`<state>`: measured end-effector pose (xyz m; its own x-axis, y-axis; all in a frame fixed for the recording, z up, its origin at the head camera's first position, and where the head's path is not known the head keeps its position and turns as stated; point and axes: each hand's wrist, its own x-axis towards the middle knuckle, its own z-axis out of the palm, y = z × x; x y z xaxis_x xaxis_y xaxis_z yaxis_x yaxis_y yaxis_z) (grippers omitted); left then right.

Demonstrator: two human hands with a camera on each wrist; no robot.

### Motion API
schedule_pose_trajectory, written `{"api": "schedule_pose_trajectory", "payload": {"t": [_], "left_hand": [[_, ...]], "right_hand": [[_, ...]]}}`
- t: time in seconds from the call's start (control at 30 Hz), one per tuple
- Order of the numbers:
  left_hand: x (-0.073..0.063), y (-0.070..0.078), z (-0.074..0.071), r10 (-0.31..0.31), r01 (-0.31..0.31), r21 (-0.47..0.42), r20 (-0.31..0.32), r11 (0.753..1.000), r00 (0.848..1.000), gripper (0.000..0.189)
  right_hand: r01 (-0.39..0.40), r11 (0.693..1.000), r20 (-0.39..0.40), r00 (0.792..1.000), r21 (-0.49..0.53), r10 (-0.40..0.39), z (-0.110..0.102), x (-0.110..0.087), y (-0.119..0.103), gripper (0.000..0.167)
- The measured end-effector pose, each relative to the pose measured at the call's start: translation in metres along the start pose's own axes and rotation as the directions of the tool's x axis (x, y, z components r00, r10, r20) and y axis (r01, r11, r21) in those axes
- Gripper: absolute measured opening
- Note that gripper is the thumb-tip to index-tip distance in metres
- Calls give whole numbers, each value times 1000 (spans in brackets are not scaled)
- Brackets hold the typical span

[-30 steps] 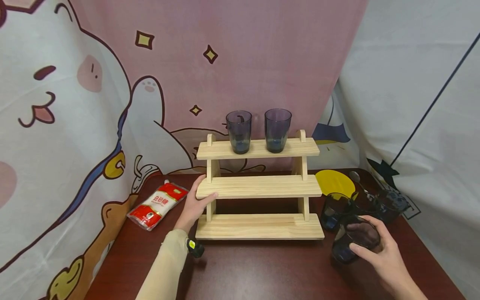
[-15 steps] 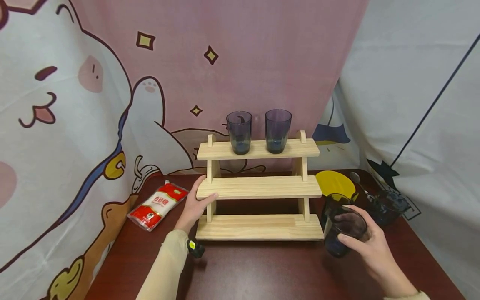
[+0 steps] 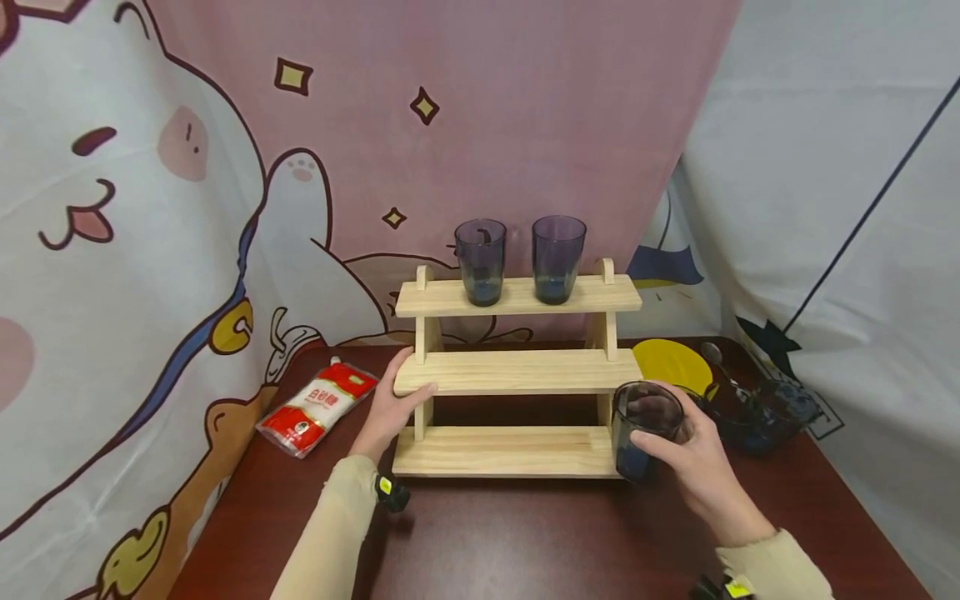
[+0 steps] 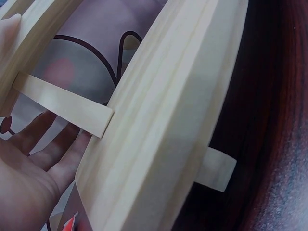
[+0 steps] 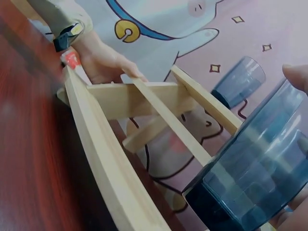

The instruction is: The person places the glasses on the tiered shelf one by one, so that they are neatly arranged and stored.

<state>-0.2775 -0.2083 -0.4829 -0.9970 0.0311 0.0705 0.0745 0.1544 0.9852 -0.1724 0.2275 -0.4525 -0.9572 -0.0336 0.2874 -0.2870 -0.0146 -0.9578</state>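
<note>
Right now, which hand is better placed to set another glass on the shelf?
Likely the right hand: it holds a glass near the shelf, while the left hand grips the shelf's left end.

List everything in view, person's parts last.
Wooden rack: 1, pale, centre.
Table: 1, dark red-brown, under the rack.
Top-tier glasses: 2, purple-blue, on the rack.
Held glass: 1, dark blue, rack's right end.
Other glasses: at least 2, dark, table's right.
Plate: 1, yellow, far right.
Spoon: 1, silvery, beside the plate.
Packet: 1, red-white, left of the rack.
Backdrop: count unclear, pink and white, behind.
Sleeves: 2, cream, lower head view.
Wrist devices: 2, black-yellow, at the sleeves.
Left grip: 1, bare, on the rack's middle tier.
Right grip: 1, bare, around the held glass.
</note>
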Motion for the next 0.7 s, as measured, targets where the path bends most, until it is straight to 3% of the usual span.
{"api": "schedule_pose_trajectory", "payload": {"t": [0.27, 0.53, 0.7], "left_hand": [[0, 1, 0, -3, 3, 9, 0, 1000, 1000, 86], [0, 4, 1, 13, -13, -6, 10, 1000, 1000, 83], [8, -12, 0, 12, -12, -15, -5, 1000, 1000, 84]], "right_hand": [[-43, 999, 24, 999, -15, 43, 26, 26, -6, 64], [-21, 997, 45, 999, -74, 24, 51, 56, -18, 67], [-5, 998, 57, 998, -68, 9, 69, 71, -22, 68]]}}
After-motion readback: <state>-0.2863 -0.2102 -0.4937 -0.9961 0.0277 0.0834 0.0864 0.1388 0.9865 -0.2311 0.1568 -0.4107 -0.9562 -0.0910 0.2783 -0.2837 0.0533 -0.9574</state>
